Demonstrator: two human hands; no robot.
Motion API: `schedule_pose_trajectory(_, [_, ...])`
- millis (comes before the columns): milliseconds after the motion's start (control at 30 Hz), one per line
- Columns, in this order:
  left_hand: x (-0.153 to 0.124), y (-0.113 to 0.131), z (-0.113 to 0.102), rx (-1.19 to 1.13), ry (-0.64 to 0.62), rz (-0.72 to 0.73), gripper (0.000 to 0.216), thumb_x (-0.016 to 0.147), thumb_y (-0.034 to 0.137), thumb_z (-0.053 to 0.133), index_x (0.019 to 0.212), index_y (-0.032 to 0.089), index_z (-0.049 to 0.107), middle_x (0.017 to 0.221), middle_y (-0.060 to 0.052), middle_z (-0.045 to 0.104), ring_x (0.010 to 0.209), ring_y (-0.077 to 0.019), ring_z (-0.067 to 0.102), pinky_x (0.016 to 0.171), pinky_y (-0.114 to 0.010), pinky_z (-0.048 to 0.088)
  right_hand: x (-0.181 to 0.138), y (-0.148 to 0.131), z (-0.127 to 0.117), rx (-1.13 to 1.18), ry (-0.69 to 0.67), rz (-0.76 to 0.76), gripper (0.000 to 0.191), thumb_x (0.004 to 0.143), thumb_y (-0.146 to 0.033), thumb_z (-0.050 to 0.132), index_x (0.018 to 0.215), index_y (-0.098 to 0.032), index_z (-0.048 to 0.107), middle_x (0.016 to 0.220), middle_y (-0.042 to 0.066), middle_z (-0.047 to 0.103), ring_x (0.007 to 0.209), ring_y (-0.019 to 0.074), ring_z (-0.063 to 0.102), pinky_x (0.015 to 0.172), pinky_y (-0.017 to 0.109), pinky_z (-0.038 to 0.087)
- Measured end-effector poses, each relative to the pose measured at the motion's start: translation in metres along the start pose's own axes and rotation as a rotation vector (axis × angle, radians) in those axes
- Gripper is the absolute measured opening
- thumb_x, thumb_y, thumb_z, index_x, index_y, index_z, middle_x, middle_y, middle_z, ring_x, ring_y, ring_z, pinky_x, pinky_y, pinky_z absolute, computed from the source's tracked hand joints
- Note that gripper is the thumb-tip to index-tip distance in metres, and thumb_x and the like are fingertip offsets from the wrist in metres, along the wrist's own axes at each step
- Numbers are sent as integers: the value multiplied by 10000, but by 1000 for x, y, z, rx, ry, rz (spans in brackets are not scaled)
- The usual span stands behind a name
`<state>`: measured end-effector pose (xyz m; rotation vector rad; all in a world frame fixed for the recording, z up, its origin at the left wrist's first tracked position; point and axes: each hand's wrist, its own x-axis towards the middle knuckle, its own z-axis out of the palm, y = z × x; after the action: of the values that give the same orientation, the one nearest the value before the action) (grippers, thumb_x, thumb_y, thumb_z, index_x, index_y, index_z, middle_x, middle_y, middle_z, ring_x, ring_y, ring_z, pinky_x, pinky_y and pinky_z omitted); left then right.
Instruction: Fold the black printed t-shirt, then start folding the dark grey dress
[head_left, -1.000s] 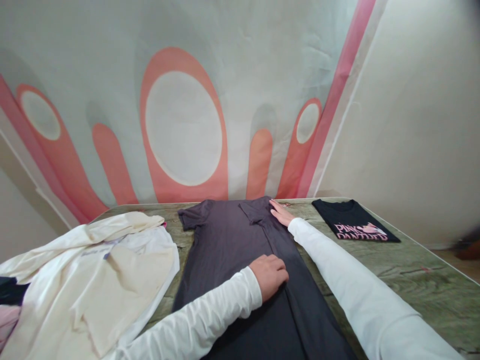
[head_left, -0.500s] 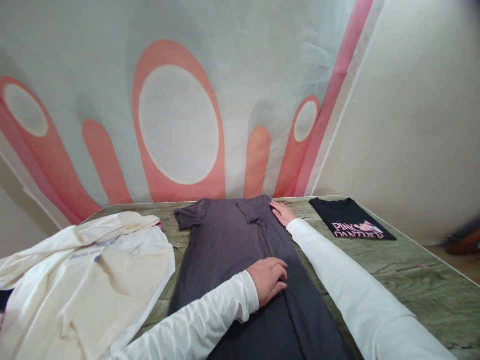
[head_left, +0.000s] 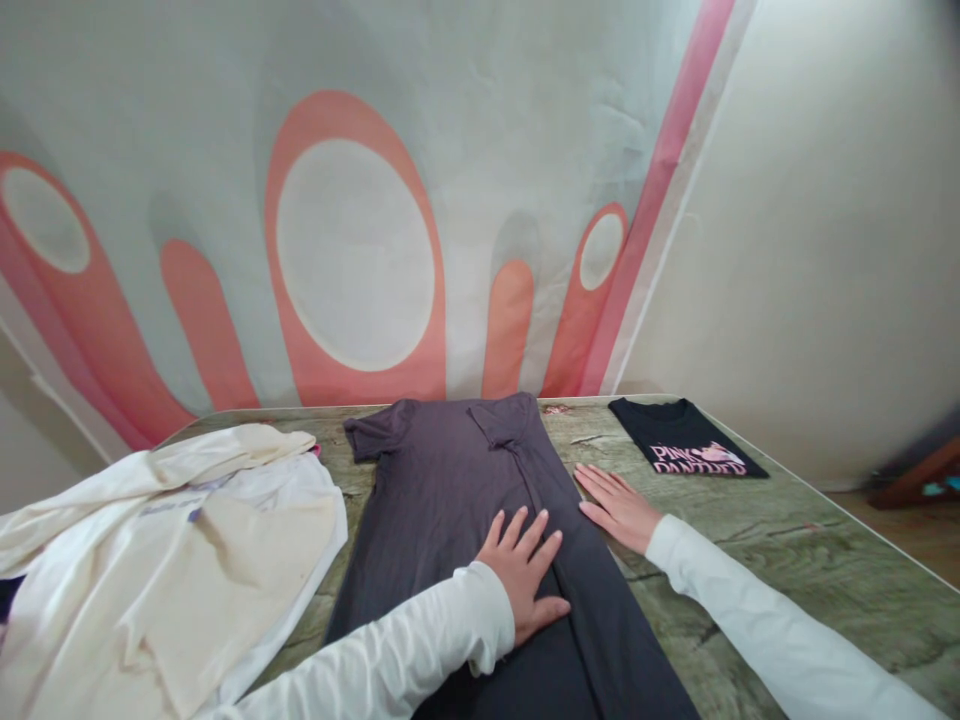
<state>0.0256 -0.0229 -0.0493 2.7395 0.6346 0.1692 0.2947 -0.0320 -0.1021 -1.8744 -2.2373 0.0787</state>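
On the worktop, head view: one camera looks down at two hands and some clothes.

Worktop: the green-brown worktop holds all the clothes.

Grey shirt: the grey shirt lies long and flat in the middle of the worktop, collar at the far end. Its right side looks folded in over the middle, so there is a straight edge on the right. Its left sleeve sticks out at the far left.

Left hand: the left hand rests flat on the grey shirt, near the folded part. Its fingers are spread wide and hold nothing.

Right hand: the right hand lies flat on the worktop, just beside the right edge of the grey shirt. Its fingers are straight and open and grip nothing. I cannot tell if it touches the cloth.

Black shirt: a black shirt with pink letters lies folded at the far right, well apart from the hands.

White pile: a heap of white and cream clothes lies loose on the left, not folded.

Done, I think: the black shirt is folded, and the grey shirt has one side folded in and pressed flat.

Left, I think: the other side and sleeve of the grey shirt, folding it shorter, and then the white heap.
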Motion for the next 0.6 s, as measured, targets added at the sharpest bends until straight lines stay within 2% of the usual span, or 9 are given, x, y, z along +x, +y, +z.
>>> schedule_pose_trajectory(100, [0, -4, -2, 10, -61, 53, 652, 736, 540, 472, 1308, 279, 299, 1406, -86, 201, 1260, -351, 160, 969, -550, 155, -9, 6, -1, 5, 40, 9, 525, 852, -444, 290, 1324, -215, 287, 1377, 57, 292, 1268, 207, 226, 1015, 439, 240])
schedule_pose_trajectory(167, [12, -14, -6, 2, -76, 84, 523, 736, 436, 519, 1223, 264, 438, 1317, -96, 382, 1178, -327, 353, 924, -473, 305, -14, -1, -7, 28, 85, -20, 477, 848, -379, 323, 1285, -192, 349, 1351, 80, 337, 1250, 213, 266, 1002, 426, 271])
schedule_pose_trajectory(200, [21, -21, -10, -2, -70, 77, 412, 748, 365, 517, 1143, 246, 519, 1209, -95, 501, 1089, -289, 462, 875, -406, 376, -17, -8, -12, 47, 113, -27, 435, 844, -343, 335, 1246, -188, 394, 1313, 92, 387, 1222, 218, 314, 984, 422, 297])
schedule_pose_trajectory(233, [32, -29, -14, 2, -43, 24, 294, 752, 308, 514, 1028, 242, 594, 1044, -79, 603, 966, -249, 548, 817, -349, 421, -20, -18, -17, 71, 139, -25, 382, 838, -311, 342, 1186, -191, 446, 1248, 102, 449, 1171, 221, 380, 955, 418, 331])
schedule_pose_trajectory(267, [44, -37, -19, 33, -20, -56, 214, 745, 271, 520, 923, 238, 633, 891, -59, 643, 852, -225, 589, 761, -318, 444, -23, -29, -23, 100, 162, -12, 322, 833, -285, 346, 1108, -202, 491, 1159, 105, 508, 1093, 221, 450, 912, 411, 370])
schedule_pose_trajectory(333, [69, -55, -28, 86, 10, -155, 146, 729, 220, 530, 810, 229, 651, 774, -33, 639, 758, -200, 599, 708, -287, 455, -33, -56, -34, 169, 172, 31, 197, 821, -265, 363, 917, -225, 530, 946, 86, 568, 890, 205, 541, 789, 380, 435])
schedule_pose_trajectory(400, [92, -73, -35, 111, 53, -199, 141, 721, 183, 535, 803, 203, 648, 795, -45, 623, 779, -196, 588, 722, -280, 448, -44, -83, -41, 246, 123, 71, 107, 809, -274, 397, 798, -243, 499, 814, 49, 564, 738, 179, 551, 669, 334, 451])
schedule_pose_trajectory(467, [108, -88, -38, 141, 117, -218, 196, 724, 156, 533, 888, 198, 632, 922, -60, 592, 871, -194, 555, 782, -286, 423, -54, -105, -43, 311, 38, 78, 67, 793, -281, 437, 740, -257, 469, 727, 13, 557, 641, 158, 535, 602, 303, 433])
schedule_pose_trajectory(600, [119, -103, -34, 198, 233, -228, 279, 750, 109, 487, 966, 237, 610, 1130, -61, 493, 1063, -223, 421, 879, -357, 349, -65, -126, -40, 337, -46, 107, 98, 783, -287, 457, 689, -259, 453, 671, -11, 559, 590, 145, 523, 551, 280, 385])
